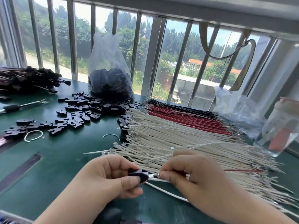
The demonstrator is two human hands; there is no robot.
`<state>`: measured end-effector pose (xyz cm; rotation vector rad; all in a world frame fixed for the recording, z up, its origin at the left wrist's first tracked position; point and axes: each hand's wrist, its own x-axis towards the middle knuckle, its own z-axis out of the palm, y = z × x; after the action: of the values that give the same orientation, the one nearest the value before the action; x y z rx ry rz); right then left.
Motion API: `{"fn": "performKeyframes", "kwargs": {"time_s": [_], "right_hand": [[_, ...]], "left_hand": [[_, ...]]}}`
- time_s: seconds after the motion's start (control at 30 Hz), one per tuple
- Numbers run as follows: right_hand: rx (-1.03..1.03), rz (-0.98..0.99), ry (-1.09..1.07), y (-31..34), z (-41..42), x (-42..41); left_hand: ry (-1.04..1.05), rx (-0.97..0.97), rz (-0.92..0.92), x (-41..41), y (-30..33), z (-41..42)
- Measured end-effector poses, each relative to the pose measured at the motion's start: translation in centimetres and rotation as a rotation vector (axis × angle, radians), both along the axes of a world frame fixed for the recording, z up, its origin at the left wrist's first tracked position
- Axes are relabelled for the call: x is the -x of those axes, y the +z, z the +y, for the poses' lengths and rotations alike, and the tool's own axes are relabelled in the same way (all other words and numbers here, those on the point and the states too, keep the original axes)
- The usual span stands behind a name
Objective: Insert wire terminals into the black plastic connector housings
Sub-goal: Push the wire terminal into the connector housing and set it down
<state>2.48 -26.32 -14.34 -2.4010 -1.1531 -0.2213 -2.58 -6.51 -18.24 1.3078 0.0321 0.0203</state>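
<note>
Your left hand [111, 177] pinched a black connector housing [138, 174], thumb and fingers curled round it just above the green bench [68, 152]. Your right hand [191, 173] pinched a white wire [163, 190] behind its shiny metal terminal [152, 175], which sat at the housing's mouth. The hard, faceted plastic gave little; entering tilted, the thin terminal could have bent, or stopped short of seating. Other white wires [186, 136] lay close enough to snag
</note>
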Motion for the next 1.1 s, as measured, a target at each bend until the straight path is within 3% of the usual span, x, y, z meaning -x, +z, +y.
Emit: {"fn": "performKeyframes", "kwargs": {"time_s": [0.4,0.57,0.8,0.97,1.1], "right_hand": [[0.046,-0.14,0.008,-0.4,-0.2,0.5],[-0.137,-0.026,0.0,-1.0,0.3,0.4],[-0.031,-0.061,-0.011,-1.0,0.5,0.3],[0.028,-0.186,0.055,-0.1,-0.1,0.7],[0.082,-0.427,0.105,0.1,-0.1,0.9]], "left_hand": [[-0.127,-0.166,-0.012,0.1,0.0,0.4],[-0.079,-0.061,0.0,0.1,0.0,0.3],[-0.028,-0.089,0.016,0.3,0.2,-0.3],[-0.097,-0.125,0.003,0.6,0.3,0.3],[-0.09,-0.097,-0.001,0.5,0.2,0.4]]}}
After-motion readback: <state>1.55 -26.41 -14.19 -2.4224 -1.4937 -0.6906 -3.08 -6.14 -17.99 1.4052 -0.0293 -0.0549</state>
